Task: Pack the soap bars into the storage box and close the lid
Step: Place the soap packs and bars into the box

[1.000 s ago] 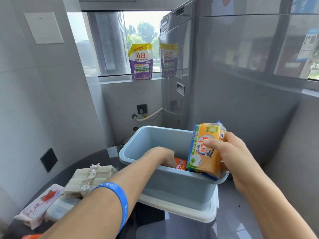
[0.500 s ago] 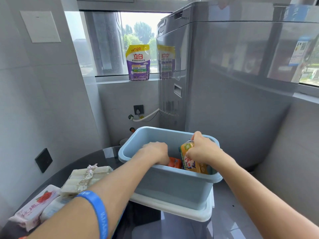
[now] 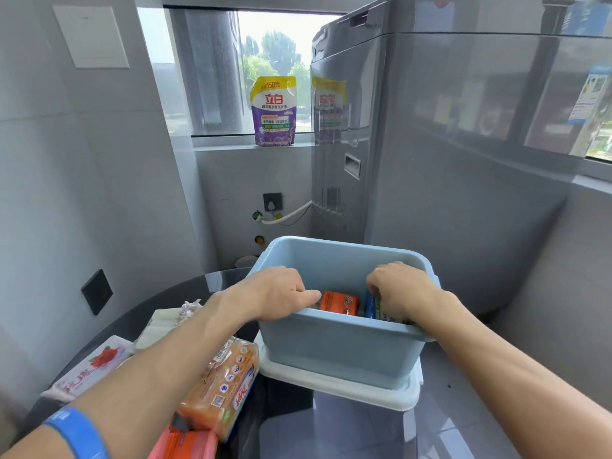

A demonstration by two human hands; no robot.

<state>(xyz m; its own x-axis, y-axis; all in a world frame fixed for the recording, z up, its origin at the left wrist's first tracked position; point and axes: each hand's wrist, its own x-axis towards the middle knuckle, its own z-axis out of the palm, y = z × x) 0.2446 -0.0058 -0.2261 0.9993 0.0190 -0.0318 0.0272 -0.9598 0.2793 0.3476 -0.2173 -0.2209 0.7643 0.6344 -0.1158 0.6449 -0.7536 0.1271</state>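
A light blue storage box (image 3: 337,349) stands on its white lid (image 3: 334,384) on a dark glass table. My left hand (image 3: 278,293) rests on the box's near rim, fingers reaching inside. My right hand (image 3: 399,289) is down in the box, closed on a wrapped soap pack (image 3: 376,309) with a blue and green wrapper. An orange soap bar (image 3: 339,303) lies inside between my hands. On the table to the left lie a yellow-orange soap pack (image 3: 222,382), a pink rose-print soap (image 3: 92,366), pale tied bars (image 3: 165,323) and red-orange packs (image 3: 185,445).
A grey washing machine (image 3: 447,154) stands right behind the box. A purple and yellow detergent pouch (image 3: 273,111) sits on the window sill. Grey tiled walls close in on the left, with a dark socket (image 3: 96,291). The table's curved edge (image 3: 212,276) runs at the back left.
My right hand lowered the wrapped soap pack from above the rim down into the box. My left hand came up from inside to the near rim. The view tilted down, showing more soaps.
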